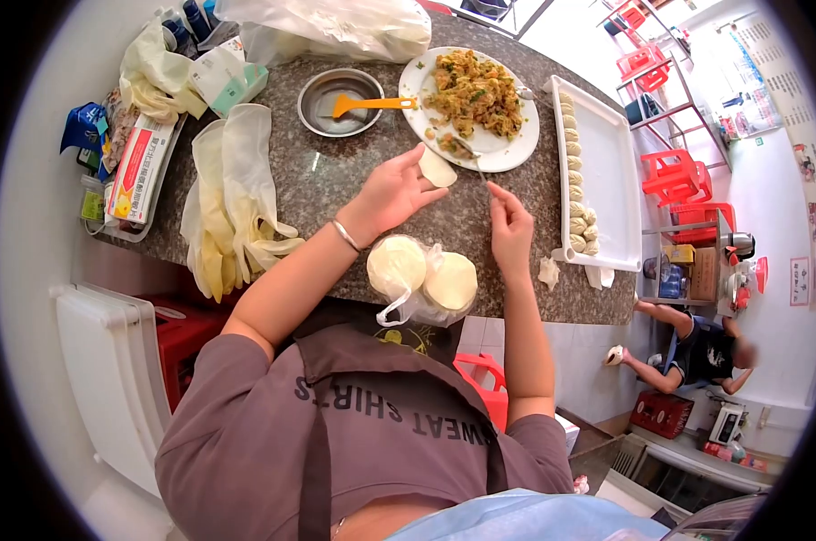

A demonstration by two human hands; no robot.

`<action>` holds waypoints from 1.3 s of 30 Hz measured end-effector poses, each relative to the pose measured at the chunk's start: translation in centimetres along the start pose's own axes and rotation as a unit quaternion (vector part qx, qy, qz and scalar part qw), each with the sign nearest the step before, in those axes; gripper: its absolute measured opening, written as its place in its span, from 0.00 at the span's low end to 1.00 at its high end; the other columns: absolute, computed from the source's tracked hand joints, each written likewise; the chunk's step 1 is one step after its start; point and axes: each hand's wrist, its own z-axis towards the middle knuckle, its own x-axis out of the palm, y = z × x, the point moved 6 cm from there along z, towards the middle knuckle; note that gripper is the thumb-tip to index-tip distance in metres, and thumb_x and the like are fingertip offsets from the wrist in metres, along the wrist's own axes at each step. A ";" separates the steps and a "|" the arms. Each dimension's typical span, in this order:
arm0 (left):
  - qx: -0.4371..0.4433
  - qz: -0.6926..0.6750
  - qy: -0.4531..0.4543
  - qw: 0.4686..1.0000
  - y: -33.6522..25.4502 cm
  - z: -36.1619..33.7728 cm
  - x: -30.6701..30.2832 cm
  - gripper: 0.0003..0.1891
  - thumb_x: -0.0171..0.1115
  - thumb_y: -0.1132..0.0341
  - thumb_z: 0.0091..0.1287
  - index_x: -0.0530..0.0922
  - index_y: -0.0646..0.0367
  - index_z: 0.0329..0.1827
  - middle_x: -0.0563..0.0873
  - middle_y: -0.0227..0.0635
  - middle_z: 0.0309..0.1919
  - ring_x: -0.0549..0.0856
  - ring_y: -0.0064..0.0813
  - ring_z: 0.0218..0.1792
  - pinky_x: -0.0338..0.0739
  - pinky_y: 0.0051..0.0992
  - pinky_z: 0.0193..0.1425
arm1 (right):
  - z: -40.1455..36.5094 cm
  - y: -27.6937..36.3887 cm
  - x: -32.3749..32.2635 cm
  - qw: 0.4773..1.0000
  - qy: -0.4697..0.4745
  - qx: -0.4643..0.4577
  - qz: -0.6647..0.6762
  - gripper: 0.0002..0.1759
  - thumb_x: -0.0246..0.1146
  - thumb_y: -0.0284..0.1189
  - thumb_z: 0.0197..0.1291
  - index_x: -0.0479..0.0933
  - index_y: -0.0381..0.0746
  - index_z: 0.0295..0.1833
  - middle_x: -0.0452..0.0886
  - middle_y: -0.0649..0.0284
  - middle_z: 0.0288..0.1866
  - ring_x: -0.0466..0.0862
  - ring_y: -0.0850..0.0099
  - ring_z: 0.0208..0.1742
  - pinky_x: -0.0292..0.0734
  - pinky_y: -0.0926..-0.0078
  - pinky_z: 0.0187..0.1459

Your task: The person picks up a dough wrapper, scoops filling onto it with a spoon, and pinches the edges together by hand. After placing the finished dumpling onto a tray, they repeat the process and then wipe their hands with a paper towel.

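Observation:
My left hand (388,197) is palm up beside the plate, with a pale round dumpling wrapper (437,169) resting across its fingers. In my right hand (511,227) is the thin handle of a metal spoon (479,165), pinched by the fingers. The spoon's tip reaches the near edge of a white plate (523,149), by a small bit of the chopped filling (475,95) heaped there. Between my forearms sit two stacks of wrappers, a left stack (396,261) and a right stack (451,280), in clear plastic bags.
A white tray (610,180) at the right holds a row of folded dumplings (574,162). Behind my left hand is a metal bowl (313,88) with an orange spatula (354,104) across it. Pale gloves (237,180) lie left. A person (705,352) sits at far right.

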 end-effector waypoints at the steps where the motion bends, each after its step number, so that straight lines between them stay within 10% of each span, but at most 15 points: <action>1: 0.001 -0.009 0.020 1.000 0.0 0.0 0.3 0.20 0.45 0.59 0.79 0.65 0.58 0.68 0.75 0.38 0.65 0.72 0.40 0.68 0.64 0.43 0.73 | -0.6 0.6 0.7 1.000 0.017 0.003 0.011 0.15 0.56 0.23 0.69 0.80 0.34 0.58 0.72 0.76 0.27 0.64 0.87 0.25 0.60 0.85 0.26; 39: 0.132 -0.049 -0.047 0.989 -3.4 -0.3 -1.1 0.20 0.47 0.59 0.78 0.69 0.67 0.62 0.78 0.44 0.59 0.78 0.37 0.62 0.74 0.36 0.68 | 3.0 3.3 4.1 0.995 0.092 -0.005 -0.034 0.14 0.56 0.24 0.68 0.80 0.35 0.56 0.71 0.72 0.24 0.66 0.85 0.25 0.63 0.82 0.28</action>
